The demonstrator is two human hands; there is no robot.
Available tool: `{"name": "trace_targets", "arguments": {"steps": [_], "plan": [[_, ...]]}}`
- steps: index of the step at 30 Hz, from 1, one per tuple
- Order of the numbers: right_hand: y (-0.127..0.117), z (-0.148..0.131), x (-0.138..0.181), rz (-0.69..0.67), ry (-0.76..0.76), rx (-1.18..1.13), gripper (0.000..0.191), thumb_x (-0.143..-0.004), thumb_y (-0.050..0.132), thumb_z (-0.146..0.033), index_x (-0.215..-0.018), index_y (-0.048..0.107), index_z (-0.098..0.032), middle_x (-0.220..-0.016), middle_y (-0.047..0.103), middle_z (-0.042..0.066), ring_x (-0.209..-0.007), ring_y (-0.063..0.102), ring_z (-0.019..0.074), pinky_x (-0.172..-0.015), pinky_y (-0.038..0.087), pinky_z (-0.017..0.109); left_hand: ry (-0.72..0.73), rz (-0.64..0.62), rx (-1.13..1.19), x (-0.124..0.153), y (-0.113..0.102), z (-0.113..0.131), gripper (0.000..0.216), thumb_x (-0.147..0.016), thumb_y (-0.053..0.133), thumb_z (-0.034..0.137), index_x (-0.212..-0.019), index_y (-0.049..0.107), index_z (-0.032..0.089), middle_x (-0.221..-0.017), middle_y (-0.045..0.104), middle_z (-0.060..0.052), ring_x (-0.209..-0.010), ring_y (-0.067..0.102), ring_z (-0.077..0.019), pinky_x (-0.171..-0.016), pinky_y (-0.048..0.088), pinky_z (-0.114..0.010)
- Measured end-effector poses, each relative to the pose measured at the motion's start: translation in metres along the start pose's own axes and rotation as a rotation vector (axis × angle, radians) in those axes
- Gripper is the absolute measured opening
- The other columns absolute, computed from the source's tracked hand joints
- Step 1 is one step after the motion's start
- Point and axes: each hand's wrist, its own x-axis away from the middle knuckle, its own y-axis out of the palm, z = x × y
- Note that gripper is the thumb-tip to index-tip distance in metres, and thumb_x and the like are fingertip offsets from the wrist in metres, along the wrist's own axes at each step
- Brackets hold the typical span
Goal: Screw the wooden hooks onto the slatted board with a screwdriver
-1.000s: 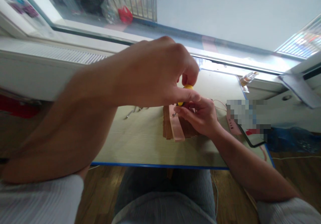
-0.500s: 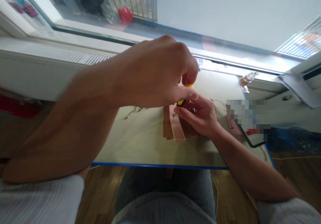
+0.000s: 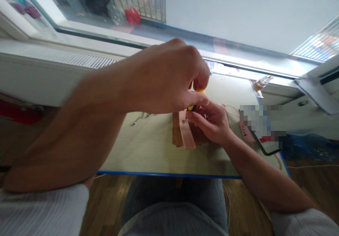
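My left hand reaches across from the left, its fingers closed on the top of a screwdriver with a yellow and black handle. Lower down, my right hand pinches the same tool between thumb and fingers. The screwdriver leans, and its metal tip meets a pale pinkish strip near a small dark spot. That strip lies on a brown, rough-edged slab, partly covered by my right hand. Whether the tip sits in a screw or a hole is too small to tell.
Small metal tools lie left of the slab on the blue-edged table. To the right are a pink box with a cable and a blurred-out phone-like device. A window sill and radiator border the far side.
My right thumb has shifted slightly up the screwdriver, and a bit more of the metal tip shows. My left hand has hardly moved.
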Motion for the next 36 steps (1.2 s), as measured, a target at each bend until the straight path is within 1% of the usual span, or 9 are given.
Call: {"name": "trace_targets", "arguments": {"steps": [3, 7, 11, 15, 18, 21, 26, 31, 36], "plan": [[0.0, 0.001, 0.0, -0.004, 0.015, -0.026, 0.024, -0.1, 0.086, -0.042, -0.094, 0.074, -0.021, -0.068, 0.06, -0.006, -0.056, 0.049, 0.0093, -0.052, 0.036, 0.029, 0.004, -0.009, 0.011, 0.0, 0.001, -0.001, 0.023, -0.09, 0.062, 0.03, -0.083, 0.084, 0.024, -0.068, 0.068, 0.004, -0.063, 0.061, -0.0123, -0.072, 0.048, -0.032], [0.0, 0.001, 0.0, -0.009, 0.009, -0.04, 0.023, -0.1, 0.086, -0.041, -0.095, 0.075, -0.021, -0.068, 0.06, -0.006, -0.056, 0.049, 0.009, -0.051, 0.036, 0.028, -0.035, -0.041, -0.003, 0.0, -0.001, 0.0, 0.033, -0.097, 0.056, 0.037, -0.091, 0.084, 0.021, -0.07, 0.07, 0.004, -0.073, 0.067, -0.0126, -0.08, 0.053, -0.032], [-0.002, -0.002, -0.001, -0.008, -0.008, -0.006, 0.02, -0.1, 0.085, -0.039, -0.094, 0.075, -0.022, -0.068, 0.062, -0.005, -0.057, 0.051, 0.0098, -0.051, 0.037, 0.028, -0.069, -0.109, 0.003, -0.001, -0.006, 0.004, 0.029, -0.096, 0.06, 0.033, -0.093, 0.084, 0.017, -0.074, 0.075, 0.0, -0.077, 0.068, -0.0141, -0.081, 0.052, -0.031], [-0.002, -0.003, -0.001, -0.005, -0.008, 0.025, 0.021, -0.101, 0.084, -0.04, -0.094, 0.074, -0.023, -0.067, 0.061, -0.005, -0.057, 0.051, 0.0105, -0.051, 0.038, 0.029, -0.071, -0.114, 0.026, -0.001, -0.007, 0.006, 0.029, -0.095, 0.06, 0.031, -0.096, 0.087, 0.019, -0.077, 0.078, -0.002, -0.077, 0.069, -0.0159, -0.079, 0.051, -0.031], [-0.002, -0.005, -0.002, -0.013, -0.024, 0.01, 0.022, -0.101, 0.083, -0.039, -0.092, 0.073, -0.023, -0.067, 0.061, -0.005, -0.057, 0.051, 0.0101, -0.052, 0.038, 0.028, -0.068, -0.13, 0.042, 0.0, -0.006, 0.006, 0.03, -0.095, 0.06, 0.031, -0.099, 0.087, 0.019, -0.08, 0.08, -0.002, -0.08, 0.069, -0.0161, -0.082, 0.05, -0.031], [-0.001, -0.006, -0.003, -0.016, -0.042, 0.001, 0.02, -0.102, 0.083, -0.036, -0.091, 0.072, -0.023, -0.067, 0.06, -0.006, -0.057, 0.049, 0.0091, -0.052, 0.038, 0.028, -0.076, -0.145, 0.05, 0.0, -0.006, 0.007, 0.028, -0.096, 0.061, 0.029, -0.097, 0.087, 0.019, -0.081, 0.079, -0.002, -0.08, 0.068, -0.016, -0.085, 0.05, -0.033], [-0.001, -0.002, -0.002, 0.004, -0.046, 0.045, 0.025, -0.101, 0.085, -0.041, -0.089, 0.072, -0.023, -0.069, 0.061, -0.004, -0.059, 0.05, 0.0103, -0.052, 0.038, 0.028, -0.078, -0.149, 0.046, 0.001, -0.008, 0.006, 0.029, -0.1, 0.065, 0.038, -0.1, 0.087, 0.019, -0.084, 0.078, -0.002, -0.083, 0.068, -0.0164, -0.091, 0.05, -0.034], [-0.002, 0.008, 0.0, 0.033, -0.052, 0.068, 0.03, -0.099, 0.087, -0.047, -0.089, 0.072, -0.023, -0.075, 0.063, -0.003, -0.066, 0.053, 0.0122, -0.057, 0.044, 0.03, -0.069, -0.095, -0.009, 0.0, -0.007, 0.004, 0.034, -0.099, 0.068, 0.053, -0.097, 0.086, 0.023, -0.084, 0.078, 0.0, -0.074, 0.066, -0.0143, -0.081, 0.047, -0.031], [-0.001, 0.005, -0.002, 0.079, -0.059, 0.123, 0.036, -0.092, 0.094, -0.045, -0.081, 0.067, -0.024, -0.071, 0.06, -0.004, -0.062, 0.047, 0.0112, -0.055, 0.041, 0.031, -0.077, -0.085, 0.015, 0.001, -0.007, 0.005, 0.03, -0.099, 0.07, 0.049, -0.096, 0.085, 0.024, -0.089, 0.082, -0.001, -0.071, 0.065, -0.0131, -0.075, 0.044, -0.03]]}}
